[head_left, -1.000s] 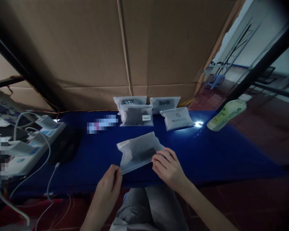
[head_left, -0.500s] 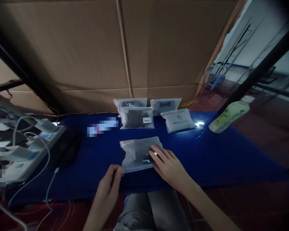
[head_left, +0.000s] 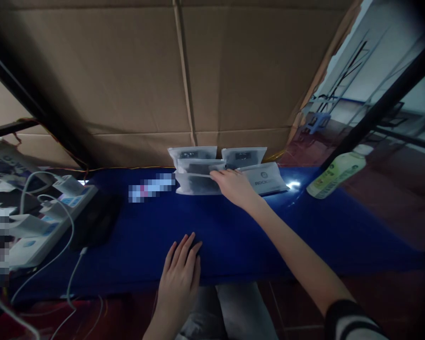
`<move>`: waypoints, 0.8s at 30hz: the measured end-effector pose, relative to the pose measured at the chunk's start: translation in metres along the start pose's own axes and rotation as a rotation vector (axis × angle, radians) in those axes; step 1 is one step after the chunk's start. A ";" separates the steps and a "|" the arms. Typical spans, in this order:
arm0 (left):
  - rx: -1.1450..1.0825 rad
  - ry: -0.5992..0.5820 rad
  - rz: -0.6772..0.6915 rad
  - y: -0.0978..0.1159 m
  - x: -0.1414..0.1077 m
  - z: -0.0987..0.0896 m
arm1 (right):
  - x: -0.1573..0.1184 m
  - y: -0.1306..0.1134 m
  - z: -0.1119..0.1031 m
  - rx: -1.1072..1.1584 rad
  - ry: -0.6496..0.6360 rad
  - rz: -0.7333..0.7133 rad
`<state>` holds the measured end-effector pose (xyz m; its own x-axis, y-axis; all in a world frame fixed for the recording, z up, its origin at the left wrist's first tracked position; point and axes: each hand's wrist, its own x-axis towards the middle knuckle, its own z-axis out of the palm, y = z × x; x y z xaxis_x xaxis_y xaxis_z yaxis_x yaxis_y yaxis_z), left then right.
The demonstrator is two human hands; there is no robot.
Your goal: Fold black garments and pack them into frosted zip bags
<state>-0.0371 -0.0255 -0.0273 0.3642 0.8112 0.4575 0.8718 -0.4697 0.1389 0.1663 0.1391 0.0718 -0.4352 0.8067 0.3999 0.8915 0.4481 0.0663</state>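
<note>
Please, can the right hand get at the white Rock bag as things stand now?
Probably yes: the right hand rests on the frosted bag right at the white bag's edge, and nothing seems to stand between them.

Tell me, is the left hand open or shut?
Open: the bare left hand rests on the dark blue tabletop, fingers spread, holding nothing.

Dim indoor light, hard white glare on the blue tabletop (head_left: pixel 293 185) right of centre, faint sheen on the frosted plastic bags (head_left: pixel 195 184), deep shadow on the upper-left cardboard (head_left: pixel 74 71), dark corners, bent edges
</note>
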 end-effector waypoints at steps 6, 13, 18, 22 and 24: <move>0.014 -0.011 -0.031 0.002 0.000 -0.001 | 0.041 -0.002 0.027 0.041 0.020 0.104; 0.006 -0.002 -0.030 0.001 -0.002 0.001 | 0.015 -0.032 0.042 0.025 0.269 -0.049; -0.011 -0.002 -0.038 0.001 -0.001 0.003 | -0.018 -0.052 0.055 0.008 0.115 -0.286; -0.011 0.000 -0.041 0.001 -0.001 0.003 | -0.017 -0.053 0.062 0.027 -0.054 -0.242; -0.008 -0.005 -0.044 0.001 -0.001 0.002 | -0.012 -0.050 0.064 0.048 -0.104 -0.231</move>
<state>-0.0358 -0.0261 -0.0295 0.3274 0.8329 0.4462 0.8844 -0.4364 0.1656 0.1195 0.1316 0.0054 -0.6392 0.7152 0.2827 0.7612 0.6407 0.1003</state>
